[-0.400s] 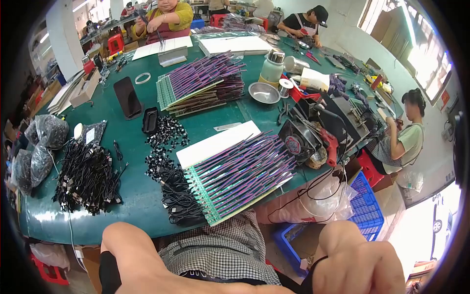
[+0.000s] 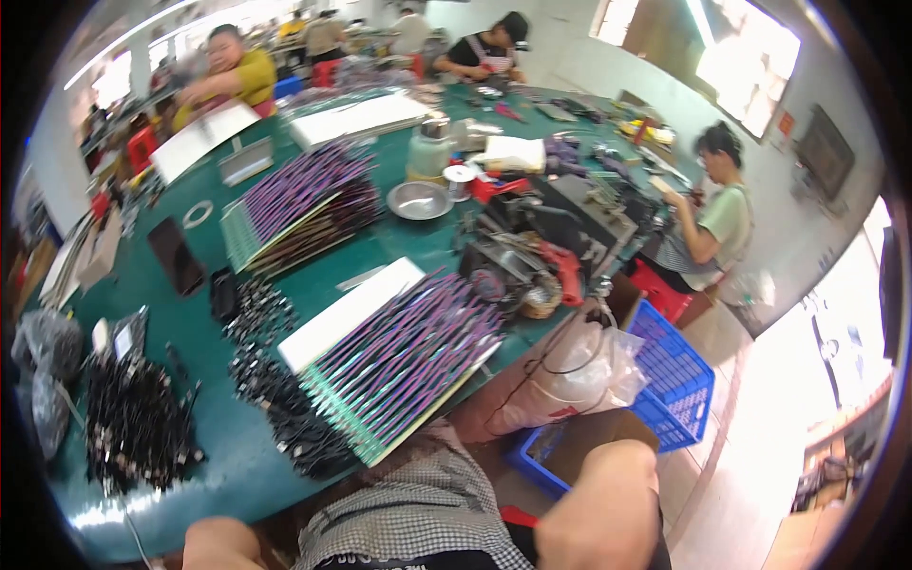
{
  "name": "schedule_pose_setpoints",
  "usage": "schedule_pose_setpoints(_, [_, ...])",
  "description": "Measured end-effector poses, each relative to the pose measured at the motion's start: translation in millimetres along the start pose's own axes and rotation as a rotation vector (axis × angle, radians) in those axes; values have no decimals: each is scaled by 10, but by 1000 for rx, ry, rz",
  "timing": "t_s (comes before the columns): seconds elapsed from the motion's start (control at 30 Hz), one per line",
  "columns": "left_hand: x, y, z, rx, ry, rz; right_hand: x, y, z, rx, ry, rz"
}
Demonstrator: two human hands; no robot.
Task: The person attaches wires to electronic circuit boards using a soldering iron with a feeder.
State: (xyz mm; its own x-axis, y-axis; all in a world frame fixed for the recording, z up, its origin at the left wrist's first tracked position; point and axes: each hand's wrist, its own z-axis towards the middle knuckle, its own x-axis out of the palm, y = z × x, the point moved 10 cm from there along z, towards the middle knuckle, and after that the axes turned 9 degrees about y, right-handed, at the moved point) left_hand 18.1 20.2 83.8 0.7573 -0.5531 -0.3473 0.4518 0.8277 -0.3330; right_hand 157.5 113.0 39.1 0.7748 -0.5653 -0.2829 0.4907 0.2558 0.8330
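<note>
Evidently, the strip panel [image 2: 408, 366] rests on the green surface [image 2: 228, 465], apart from both bare arms: at ten o'clock from the blurred right arm [image 2: 597, 508], between one and two from the left arm [image 2: 220, 545], neither clearly nearer. Long axis of strips: eight to two o'clock. Strips purple, glossy; pale-green ends at eight. Fingers indistinguishable; their state cannot be told.

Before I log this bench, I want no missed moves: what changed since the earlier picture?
The view swung right, shifting the table left in the picture. Less of the left arm shows, lower down; the blurred right hand appears farther left. No taking or letting go is visible. The cables, near strips and bowl stayed put.
</note>
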Motion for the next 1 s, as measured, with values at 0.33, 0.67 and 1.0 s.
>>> schedule_pose_setpoints(0.33, [85,660,-267,-589,227,-46,-390,-472,-1351,564,-532,-58])
schedule_pose_setpoints(0.67, [-152,839,-821,-876,125,277,-1275,99,-4198,1315,-1839,-844])
schedule_pose_setpoints(1.0, [-594,180,-1738,-1145,-343,575,-1345,-428,-5256,863,-2135,-52])
